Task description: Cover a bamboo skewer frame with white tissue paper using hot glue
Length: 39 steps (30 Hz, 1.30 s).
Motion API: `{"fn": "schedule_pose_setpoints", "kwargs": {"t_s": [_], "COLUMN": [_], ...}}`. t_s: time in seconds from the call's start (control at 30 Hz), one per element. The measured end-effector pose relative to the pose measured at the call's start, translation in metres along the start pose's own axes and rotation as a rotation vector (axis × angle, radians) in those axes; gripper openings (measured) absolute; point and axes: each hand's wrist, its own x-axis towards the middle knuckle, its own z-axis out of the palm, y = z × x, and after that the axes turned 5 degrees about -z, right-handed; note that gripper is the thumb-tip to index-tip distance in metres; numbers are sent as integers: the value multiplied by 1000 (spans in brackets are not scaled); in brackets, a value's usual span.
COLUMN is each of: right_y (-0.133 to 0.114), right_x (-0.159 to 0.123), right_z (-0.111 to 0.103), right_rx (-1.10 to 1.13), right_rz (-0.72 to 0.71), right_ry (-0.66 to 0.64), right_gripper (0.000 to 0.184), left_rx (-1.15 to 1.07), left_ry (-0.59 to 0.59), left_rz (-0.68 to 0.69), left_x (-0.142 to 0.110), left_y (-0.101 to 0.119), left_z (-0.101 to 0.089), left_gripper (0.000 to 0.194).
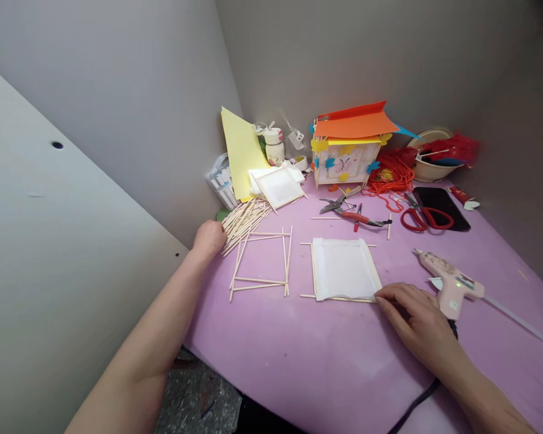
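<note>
My left hand is at the near left side of a heap of thin sticks; its fingers curl out of sight, so I can't tell whether it has closed on any. My right hand pinches the near right corner of a papered frame between thumb and forefinger, the other fingers partly hidden behind. That frame lies flat on the purple table, its sticks poking past the white sheet on the left and at the far right; the corner under my fingertips is covered. To its left, just beside the heap, lies a bare stick frame.

The glue gun rests near my right hand, its rod running out at the right edge; a black cord slips behind my wrist and leaves at the bottom. Both my forearms are cut off there too.

Farther back I see pliers, and red-handled scissors overlapping a dark phone. A paper-roofed little house partly hides what's behind it. Red netting blurs the contents of the bowl, and a yellow sheet partly screens the bottle.
</note>
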Motion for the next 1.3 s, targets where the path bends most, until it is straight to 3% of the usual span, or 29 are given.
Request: {"fn": "schedule_pose_setpoints", "kwargs": {"t_s": [0.13, 0.27, 0.47, 0.53, 0.6, 0.7, 0.77, 0.87, 0.93, 1.03, 1.07, 1.13, 1.2, 1.3], "right_y": [-1, -2, -2, -5, -11, -33, -53, -83, -92, -83, -73, -49, -25, -4], "right_x": [0, 1, 2, 3, 7, 17, 27, 41, 49, 60, 64, 70, 74, 74], "right_z": [-1, -2, -1, -3, -7, -20, -29, -35, -36, -39, -40, -43, -42, -35], "right_rx": [5, 15, 15, 24, 67, 234, 373, 597, 719, 695, 607, 336, 116, 74], "right_rz": [5, 3, 9, 17, 30, 71, 98, 68, 121, 192, 186, 150, 139, 102], "right_ry": [-3, -1, -2, 1, -6, -58, -103, -67, 20, 145, 175, 223, 179, 4], "right_gripper": [11, 11, 12, 13, 14, 18, 30, 45, 38, 29, 28, 28, 28, 34], "left_rx": [27, 37, 14, -64, -279, -939, -1332, -1680, -1796, -1705, -1597, -1328, -1024, -688], "left_ry": [-17, 7, -19, 56, 145, 138, -129, -593, -703, -667, -588, -292, -108, -100], "left_rz": [-21, -64, -174, -204, -216, -85, 88, 235, 299, 439, 524, 641, 772, 801], "left_x": [-1, -12, -62, -82, -103, -140, -171, -211, -223, -213, -205, -186, -171, -162], "left_y": [3, 2, -22, -26, -16, 34, 86, 165, 201, 218, 215, 203, 190, 179], "left_z": [-3, -19, -60, -72, -78, -73, -61, -41, -32, -26, -25, -20, -13, -2], "left_gripper": [27, 33, 26, 24, 21, 14, 14, 12, 12, 10, 11, 16, 16, 17]}}
